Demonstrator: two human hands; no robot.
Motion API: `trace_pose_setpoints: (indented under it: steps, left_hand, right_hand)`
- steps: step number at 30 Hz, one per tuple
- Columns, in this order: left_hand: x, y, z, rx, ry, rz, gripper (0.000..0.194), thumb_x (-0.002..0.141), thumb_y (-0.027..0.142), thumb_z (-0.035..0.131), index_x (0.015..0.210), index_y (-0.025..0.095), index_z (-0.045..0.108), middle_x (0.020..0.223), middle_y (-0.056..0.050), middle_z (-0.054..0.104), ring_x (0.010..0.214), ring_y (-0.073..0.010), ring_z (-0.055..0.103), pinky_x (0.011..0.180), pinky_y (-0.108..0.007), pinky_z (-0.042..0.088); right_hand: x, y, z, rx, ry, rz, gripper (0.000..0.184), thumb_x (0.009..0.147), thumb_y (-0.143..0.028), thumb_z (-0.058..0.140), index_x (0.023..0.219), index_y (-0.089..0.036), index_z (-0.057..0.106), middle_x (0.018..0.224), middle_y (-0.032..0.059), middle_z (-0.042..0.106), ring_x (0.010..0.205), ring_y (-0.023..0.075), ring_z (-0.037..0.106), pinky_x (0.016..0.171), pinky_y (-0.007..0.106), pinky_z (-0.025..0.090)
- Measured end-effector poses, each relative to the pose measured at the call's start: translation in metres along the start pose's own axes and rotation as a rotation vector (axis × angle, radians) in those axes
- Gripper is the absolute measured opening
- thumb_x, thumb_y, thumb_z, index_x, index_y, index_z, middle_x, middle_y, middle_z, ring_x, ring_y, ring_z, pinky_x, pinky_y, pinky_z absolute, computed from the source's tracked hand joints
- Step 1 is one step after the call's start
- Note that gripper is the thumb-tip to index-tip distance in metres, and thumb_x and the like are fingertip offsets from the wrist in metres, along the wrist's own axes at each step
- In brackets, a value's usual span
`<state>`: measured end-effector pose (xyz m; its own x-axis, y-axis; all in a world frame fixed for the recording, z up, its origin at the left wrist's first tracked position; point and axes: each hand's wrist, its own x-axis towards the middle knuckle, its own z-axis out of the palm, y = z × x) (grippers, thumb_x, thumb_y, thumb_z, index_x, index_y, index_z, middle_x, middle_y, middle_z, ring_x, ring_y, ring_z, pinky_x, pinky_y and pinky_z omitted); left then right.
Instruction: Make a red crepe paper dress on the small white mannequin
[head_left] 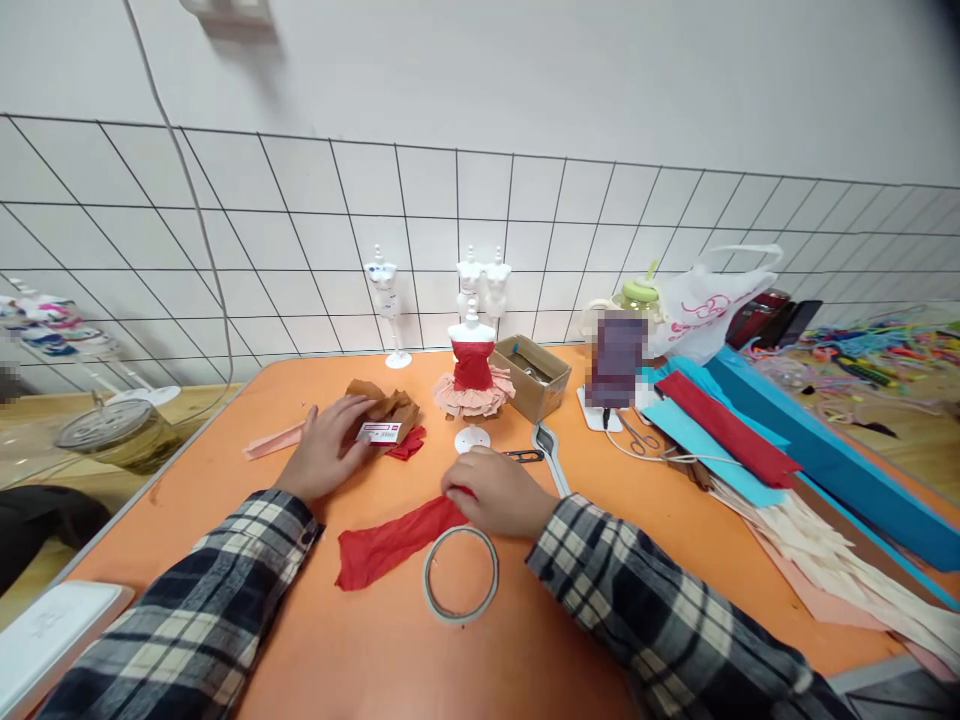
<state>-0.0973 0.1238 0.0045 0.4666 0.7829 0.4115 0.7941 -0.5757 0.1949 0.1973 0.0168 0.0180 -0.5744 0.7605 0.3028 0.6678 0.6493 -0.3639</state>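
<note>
My right hand point(499, 492) is closed on one end of a red crepe paper strip point(397, 543), which trails leftward over the orange table. Just below that hand lies a roll of narrow tape point(427, 590). My left hand point(324, 448) rests with its fingers stretched out, touching crumpled brown paper point(401, 410) and a small box with a white and red label point(379, 432). A red scrap point(409, 444) sticks out beside the box. Beyond both hands stands a small white mannequin point(471, 328) in a red bodice point(473, 366) and a ruffled pink skirt point(474, 396).
An open cardboard box point(551, 400) stands behind the mannequin. Thread snips point(523, 456), a grey-handled tool point(551, 455) and scissors point(639, 438) lie to the right. Coloured paper point(720, 450) is piled farther right, near a phone point(617, 360). More small mannequins point(384, 300) line the wall.
</note>
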Motion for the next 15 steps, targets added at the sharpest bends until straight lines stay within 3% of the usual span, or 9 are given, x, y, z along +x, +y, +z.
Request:
trace_pose_setpoints:
  steps: [2, 4, 8, 12, 15]
  left_hand:
    - [-0.011, 0.008, -0.009, -0.015, 0.130, 0.069, 0.038, 0.090, 0.037, 0.050, 0.122, 0.022, 0.063, 0.126, -0.013, 0.065, 0.118, -0.0323, 0.057, 0.111, -0.056, 0.031]
    - [-0.026, 0.023, -0.017, -0.068, 0.151, 0.201, 0.026, 0.087, 0.033, 0.055, 0.106, 0.023, 0.070, 0.106, -0.010, 0.071, 0.102, -0.0287, 0.062, 0.100, -0.048, 0.042]
    - [-0.049, 0.062, -0.021, -0.261, -0.151, 0.537, 0.020, 0.090, 0.027, 0.054, 0.103, 0.024, 0.069, 0.093, -0.008, 0.071, 0.086, -0.0222, 0.063, 0.084, -0.037, 0.050]
    - [-0.050, 0.079, -0.013, -0.242, -0.340, 0.447, 0.034, 0.093, 0.035, 0.056, 0.125, 0.024, 0.061, 0.125, -0.012, 0.066, 0.113, -0.0257, 0.061, 0.099, -0.039, 0.048]
    - [-0.047, 0.072, -0.008, -0.193, -0.379, 0.341, 0.037, 0.095, 0.038, 0.054, 0.128, 0.023, 0.061, 0.126, -0.012, 0.067, 0.113, -0.0256, 0.062, 0.098, -0.037, 0.049]
  right_hand:
    - [-0.023, 0.008, -0.002, -0.042, -0.046, -0.014, 0.021, 0.095, -0.020, 0.051, 0.093, -0.021, 0.071, 0.092, 0.0054, 0.071, 0.094, 0.0203, 0.060, 0.086, 0.033, 0.044]
    - [-0.042, 0.017, -0.004, -0.014, -0.086, 0.017, 0.019, 0.094, -0.021, 0.055, 0.096, -0.022, 0.073, 0.107, 0.0064, 0.071, 0.103, 0.0208, 0.060, 0.093, 0.035, 0.044]
    - [-0.057, 0.026, -0.006, 0.008, -0.119, 0.113, 0.026, 0.092, -0.022, 0.058, 0.115, -0.024, 0.071, 0.127, 0.0075, 0.066, 0.119, 0.0234, 0.057, 0.103, 0.041, 0.042]
    - [-0.057, 0.025, -0.008, 0.011, -0.135, 0.100, 0.025, 0.090, -0.020, 0.058, 0.111, -0.025, 0.072, 0.126, 0.0067, 0.067, 0.120, 0.0229, 0.058, 0.104, 0.041, 0.042]
    - [-0.060, 0.026, -0.012, 0.000, -0.122, 0.122, 0.027, 0.087, -0.024, 0.064, 0.113, -0.025, 0.072, 0.126, 0.0082, 0.064, 0.118, 0.0236, 0.058, 0.101, 0.041, 0.044]
